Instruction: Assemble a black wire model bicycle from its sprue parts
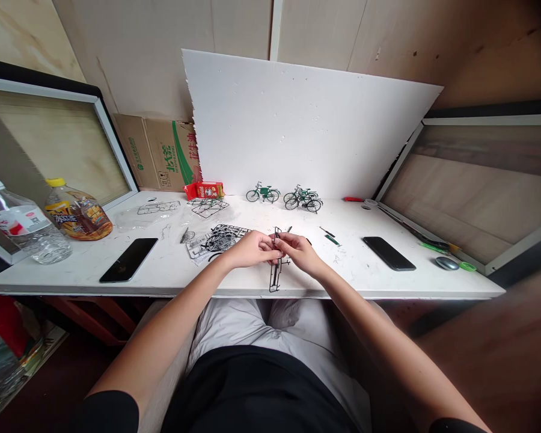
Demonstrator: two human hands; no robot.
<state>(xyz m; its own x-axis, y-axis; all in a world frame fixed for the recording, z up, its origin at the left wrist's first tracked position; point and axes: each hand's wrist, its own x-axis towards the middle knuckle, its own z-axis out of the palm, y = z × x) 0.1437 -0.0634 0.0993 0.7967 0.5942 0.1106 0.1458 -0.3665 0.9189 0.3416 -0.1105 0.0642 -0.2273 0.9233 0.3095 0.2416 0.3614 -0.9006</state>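
Observation:
Above the front part of the white table, my left hand (253,249) and my right hand (299,251) meet at a thin black plastic parts frame (275,278). Fingers of both hands are pinched on it, and its lower end hangs toward the table's front edge. A heap of black parts frames (225,238) lies just left of my left hand. To the right of my right hand lie a small green-handled tool (332,240) and a thin dark piece.
Green model bicycles (262,193) stand at the back before a white board (297,126). Phones lie at left (128,260) and right (389,253). Two bottles (79,210) stand far left. A red box (210,190), a cardboard box (157,150) and a mouse (446,263) are also present.

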